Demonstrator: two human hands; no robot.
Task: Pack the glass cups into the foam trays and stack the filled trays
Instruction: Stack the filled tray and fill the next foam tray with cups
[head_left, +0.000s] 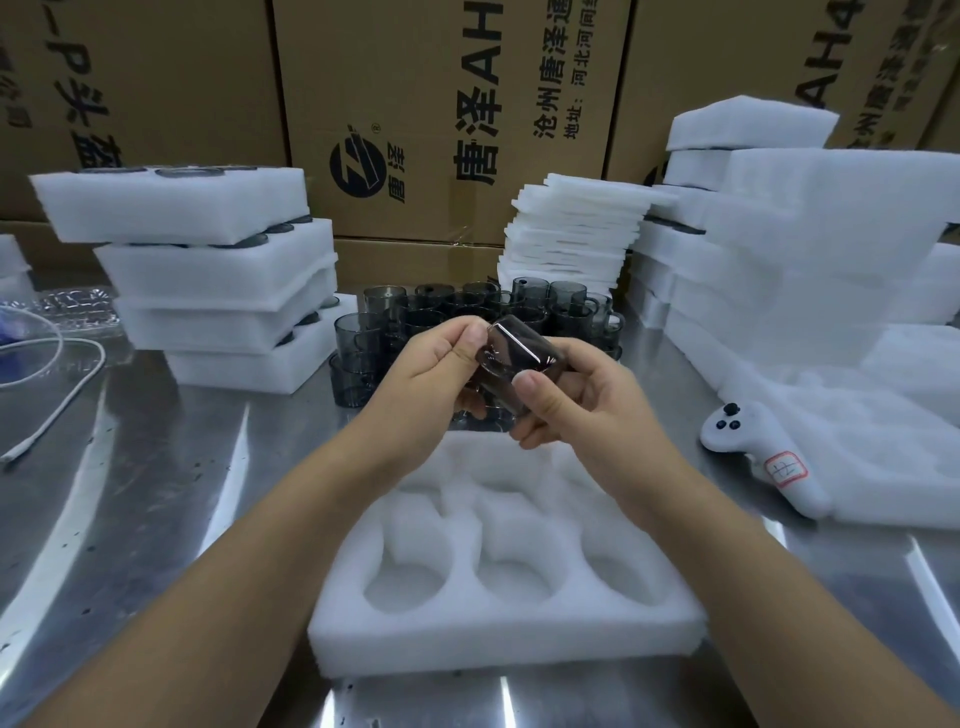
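Cardboard cartons (415, 104) printed with black Chinese characters and a round logo wall off the far side of the bench. In front of them runs a scuffed, reflective steel table (156, 467).

On the table nearest the person lies an open foam tray (509, 639). Its round pockets hold nothing. Above its far edge both hands hold one smoky glass cup (519, 353), tilted on its side. The left hand (431, 358) pinches the cup's upper end between thumb and curled fingers. The right hand (576, 400) wraps its fingers round the lower part, with the thumb laid across the glass.

Just behind the hands a cluster of dark loose cups (467, 306) stands on the table, some stacked on others.

To the left rises a crooked stack of foam trays (218, 270). Dark rims, probably cups, show between its layers. A white cable (62, 395) curls over the steel at the far left, near some clear plastic packaging (72, 306).

A pile of thin foam sheets (576, 228) sits behind the loose cups to the right. Beside it a taller heap of foam blocks (779, 249) fills the right side. A white handheld controller (763, 452) with a red-marked label rests against the foam there.
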